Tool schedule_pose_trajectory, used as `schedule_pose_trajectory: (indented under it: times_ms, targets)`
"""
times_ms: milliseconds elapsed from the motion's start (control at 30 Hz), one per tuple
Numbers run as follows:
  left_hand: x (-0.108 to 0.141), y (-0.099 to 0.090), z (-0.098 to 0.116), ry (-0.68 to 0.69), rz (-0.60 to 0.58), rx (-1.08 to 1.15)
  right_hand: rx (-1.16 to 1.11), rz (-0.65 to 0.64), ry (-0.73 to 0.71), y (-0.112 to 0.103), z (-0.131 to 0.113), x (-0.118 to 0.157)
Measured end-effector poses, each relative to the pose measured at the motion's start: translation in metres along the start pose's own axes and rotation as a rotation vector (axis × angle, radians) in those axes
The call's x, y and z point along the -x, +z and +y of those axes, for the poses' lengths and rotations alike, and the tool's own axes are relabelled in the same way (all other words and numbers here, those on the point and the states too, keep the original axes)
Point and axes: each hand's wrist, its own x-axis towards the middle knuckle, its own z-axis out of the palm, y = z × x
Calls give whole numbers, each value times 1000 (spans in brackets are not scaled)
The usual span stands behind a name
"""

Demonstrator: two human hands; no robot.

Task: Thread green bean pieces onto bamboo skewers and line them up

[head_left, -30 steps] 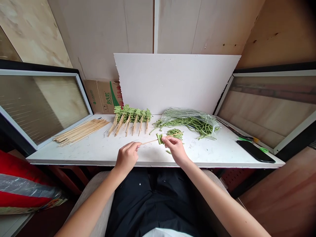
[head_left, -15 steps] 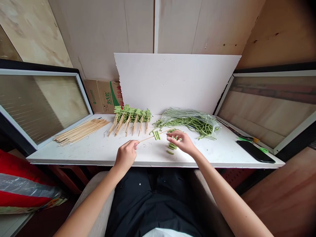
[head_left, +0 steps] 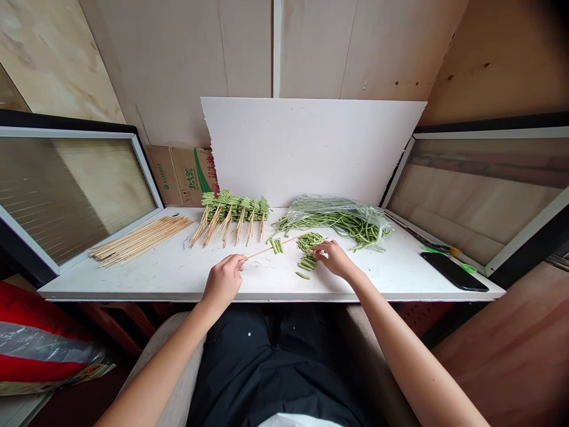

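My left hand [head_left: 223, 279] is closed around the near end of a thin bamboo skewer [head_left: 260, 252]. Several short green bean pieces [head_left: 276, 245] sit crosswise on the skewer, side by side near its middle. My right hand [head_left: 332, 258] is at the right edge of a pile of cut green bean pieces [head_left: 310, 241]. Its fingers are bent and slightly apart, the tips touching or just over the pieces; I see nothing held in them. A few loose pieces lie in front of the pile.
Filled bean skewers [head_left: 235, 207] are stacked at the back left, beside a bundle of bare skewers [head_left: 142, 240]. Long green beans [head_left: 342, 222] lie in a clear plastic bag [head_left: 320, 204] at the back. A black phone [head_left: 453, 271] rests at the right. A cardboard box [head_left: 178, 175] stands behind.
My right hand has moved slightly right and down, off the top of the pile to its edge, uncovering more bean pieces. My left hand still holds the skewer. The view has shifted slightly.
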Motion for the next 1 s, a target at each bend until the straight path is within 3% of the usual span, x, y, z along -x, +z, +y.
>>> schedule_pose_trajectory:
  times_ms: [233, 533, 733, 833, 1000]
  targets:
    - [-1, -2, 2, 20, -4, -13, -23, 47, -13, 9, -11, 1]
    - [-1, -3, 2, 23, -20, -1, -242, 16, 58, -20, -19, 0]
    - [-2, -3, 1, 26, -24, 2, -571, 168, 234, -42, -17, -3]
    - [-2, -4, 2, 28, -27, 6, -813, 148, 299, -51, -28, -2]
    - [-1, -5, 3, 52, -15, 27, -1184, 138, 278, -53, -49, -2]
